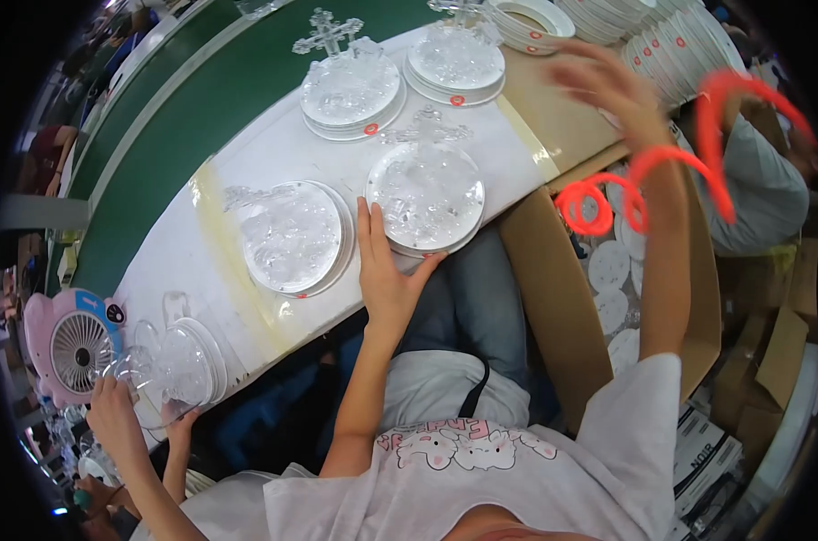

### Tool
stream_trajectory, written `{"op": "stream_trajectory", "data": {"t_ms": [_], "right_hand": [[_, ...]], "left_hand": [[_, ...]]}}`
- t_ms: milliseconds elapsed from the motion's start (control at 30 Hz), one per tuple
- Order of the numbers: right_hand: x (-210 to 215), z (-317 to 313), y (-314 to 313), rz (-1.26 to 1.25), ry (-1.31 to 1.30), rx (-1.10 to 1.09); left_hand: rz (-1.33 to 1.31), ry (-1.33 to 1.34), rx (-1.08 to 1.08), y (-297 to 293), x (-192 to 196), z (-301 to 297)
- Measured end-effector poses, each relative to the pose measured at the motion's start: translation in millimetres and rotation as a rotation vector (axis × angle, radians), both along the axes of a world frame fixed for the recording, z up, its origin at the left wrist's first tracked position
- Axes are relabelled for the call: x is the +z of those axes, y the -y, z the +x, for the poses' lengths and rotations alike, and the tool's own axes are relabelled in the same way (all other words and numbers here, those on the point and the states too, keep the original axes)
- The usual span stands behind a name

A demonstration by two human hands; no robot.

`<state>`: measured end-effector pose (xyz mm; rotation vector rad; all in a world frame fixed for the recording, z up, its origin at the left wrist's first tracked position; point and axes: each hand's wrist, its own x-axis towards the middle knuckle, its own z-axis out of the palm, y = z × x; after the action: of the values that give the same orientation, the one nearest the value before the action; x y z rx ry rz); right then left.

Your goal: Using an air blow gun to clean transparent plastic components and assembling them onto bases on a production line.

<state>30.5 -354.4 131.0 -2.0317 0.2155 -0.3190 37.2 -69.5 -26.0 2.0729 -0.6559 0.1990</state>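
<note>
My left hand (391, 284) grips the near left rim of a round white base (426, 194), fingers along its side and thumb at its front edge. Clear, glittering plastic pieces lie on this base, and a clear cross (427, 126) sticks out past its far edge. Raised at the upper right, my right hand (603, 86) is blurred, its fingers stretched apart with nothing seen in them. It is nearest to the white rings (528, 25). A red coiled hose (675, 160) passes across my right forearm.
More stacked white bases (350, 95) with clear pieces stand along the table. An open cardboard box (544, 288) of white discs is at my right. To the left, a co-worker's hand (116, 419) holds a clear dome beside a pink fan (71, 347). A green conveyor belt (238, 86) runs behind.
</note>
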Motion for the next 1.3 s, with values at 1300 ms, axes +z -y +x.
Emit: {"op": "stream_trajectory", "data": {"t_ms": [1300], "right_hand": [[-74, -52, -100, 0.202, -0.105, 1.393]], "left_hand": [[0.77, 0.21, 0.397, -177, 22, 37]]}}
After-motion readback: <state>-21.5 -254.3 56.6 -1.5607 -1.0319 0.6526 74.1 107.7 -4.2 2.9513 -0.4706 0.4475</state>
